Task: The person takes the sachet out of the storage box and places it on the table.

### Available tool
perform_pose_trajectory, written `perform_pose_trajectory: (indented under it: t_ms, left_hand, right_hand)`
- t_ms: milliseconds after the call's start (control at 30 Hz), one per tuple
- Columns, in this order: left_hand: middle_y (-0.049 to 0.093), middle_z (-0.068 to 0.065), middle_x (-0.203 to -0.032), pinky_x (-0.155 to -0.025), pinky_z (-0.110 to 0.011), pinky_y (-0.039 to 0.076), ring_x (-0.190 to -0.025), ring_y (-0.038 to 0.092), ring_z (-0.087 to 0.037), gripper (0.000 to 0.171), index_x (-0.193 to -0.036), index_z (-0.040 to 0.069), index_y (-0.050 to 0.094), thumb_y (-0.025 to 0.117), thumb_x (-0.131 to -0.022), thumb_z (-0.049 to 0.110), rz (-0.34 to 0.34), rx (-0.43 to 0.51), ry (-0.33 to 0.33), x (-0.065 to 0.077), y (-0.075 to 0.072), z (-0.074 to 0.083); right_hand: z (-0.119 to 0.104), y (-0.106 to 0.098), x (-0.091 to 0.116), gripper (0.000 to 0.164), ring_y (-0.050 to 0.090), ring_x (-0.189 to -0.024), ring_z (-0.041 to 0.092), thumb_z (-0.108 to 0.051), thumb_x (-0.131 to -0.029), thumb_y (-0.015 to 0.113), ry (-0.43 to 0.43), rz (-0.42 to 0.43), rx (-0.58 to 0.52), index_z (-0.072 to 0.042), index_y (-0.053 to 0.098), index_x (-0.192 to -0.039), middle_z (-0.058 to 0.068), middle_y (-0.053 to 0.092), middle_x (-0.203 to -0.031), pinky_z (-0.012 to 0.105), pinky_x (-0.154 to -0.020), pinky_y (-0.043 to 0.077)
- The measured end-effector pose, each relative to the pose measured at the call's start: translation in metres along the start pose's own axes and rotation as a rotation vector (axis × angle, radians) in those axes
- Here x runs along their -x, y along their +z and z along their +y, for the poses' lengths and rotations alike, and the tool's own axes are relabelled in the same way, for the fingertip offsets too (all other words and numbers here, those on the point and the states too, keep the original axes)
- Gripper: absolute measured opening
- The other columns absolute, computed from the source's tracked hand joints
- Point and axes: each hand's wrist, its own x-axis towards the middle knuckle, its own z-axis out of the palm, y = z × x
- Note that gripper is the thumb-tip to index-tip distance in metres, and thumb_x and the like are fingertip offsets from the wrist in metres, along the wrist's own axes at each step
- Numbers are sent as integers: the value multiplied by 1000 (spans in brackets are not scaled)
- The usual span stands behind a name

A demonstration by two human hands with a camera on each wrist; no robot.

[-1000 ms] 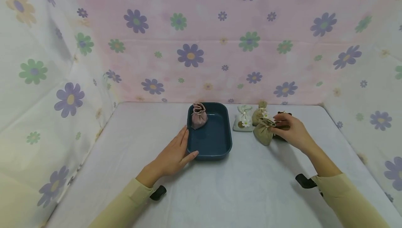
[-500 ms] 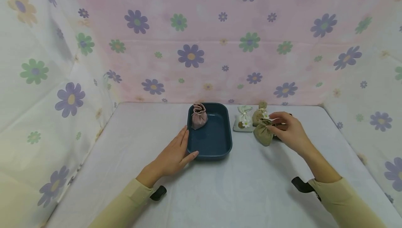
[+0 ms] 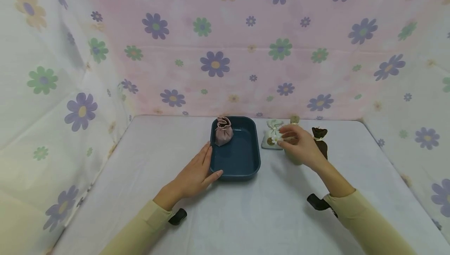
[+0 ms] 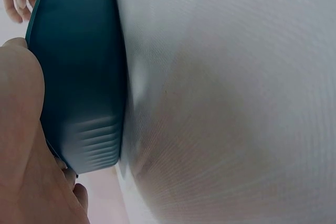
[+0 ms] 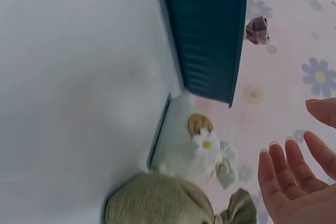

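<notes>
My left hand (image 3: 191, 173) rests along the left side and near corner of a dark blue rectangular dish (image 3: 239, 161), its fingers straight. A dusty pink drawstring pouch (image 3: 223, 134) stands in the dish's far left corner. My right hand (image 3: 300, 145) holds nothing, its fingers loosely bent above the pouches right of the dish. Nearest its fingertips in the head view is a pale mint pouch (image 3: 268, 141) with a white flower and a round tan tag. An olive pouch (image 5: 157, 203) sits beside it, mostly covered by my right hand in the head view.
A dark brown pouch (image 3: 320, 145) stands right of my right hand. Behind that hand shows the top of a tan pouch (image 3: 294, 119). The white-covered table (image 3: 246, 216) meets a flowered pink cloth (image 3: 239, 32) at the back, with flowered white cloths at both sides.
My right hand has moved left, from the olive pouch's neck toward the mint pouch, uncovering the brown pouch. My left hand and the dish stay in place.
</notes>
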Motion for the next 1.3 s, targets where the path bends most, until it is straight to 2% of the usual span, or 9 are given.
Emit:
perform_pose_trajectory:
  t_ms: [33, 267, 467, 900, 1300]
  left_hand:
    - [-5, -19, -171, -125, -48, 19, -158, 1, -27, 98, -161, -6, 5, 29, -103, 70, 0, -2, 0, 0, 0, 0]
    - [-5, -19, -171, -125, -48, 18, -158, 0, -27, 99, -162, -5, 4, 29, -103, 70, -10, 9, -10, 1, 0, 0]
    - [-6, -18, -171, -125, -48, 18, -158, 0, -27, 99, -162, -5, 5, 27, -103, 71, -12, 4, -15, 1, 1, 0]
    - [-5, -19, -171, -125, -48, 19, -158, 2, -28, 98, -162, -5, 6, 28, -103, 70, -8, 8, -13, 3, 0, 0]
    - [-9, -15, -171, -125, -48, 19, -158, 1, -27, 99, -162, -3, 4, 26, -102, 72, -26, 4, -25, 1, -1, 0]
  right_hand:
    - [-1, 4, -3, 42, 63, -116, 37, -8, -95, 73, -6, -3, 2, 0, 58, -134, 22, 60, -131, 53, -96, 53]
    - [-6, 26, -17, 40, 64, -113, 35, -8, -94, 74, -20, -29, -31, -1, 60, -132, 19, 61, -128, 51, -95, 55]
    - [-5, 39, -25, 38, 64, -112, 37, -4, -94, 72, -44, -40, -67, 2, 60, -130, 23, 62, -126, 52, -97, 53]
    - [-14, 53, -37, 38, 64, -112, 36, -10, -95, 74, -64, -74, -64, -1, 61, -130, 21, 63, -126, 50, -94, 55]
    - [-17, 69, -64, 38, 63, -108, 32, -13, -95, 74, -99, -162, -26, -3, 62, -130, 20, 64, -124, 47, -93, 54]
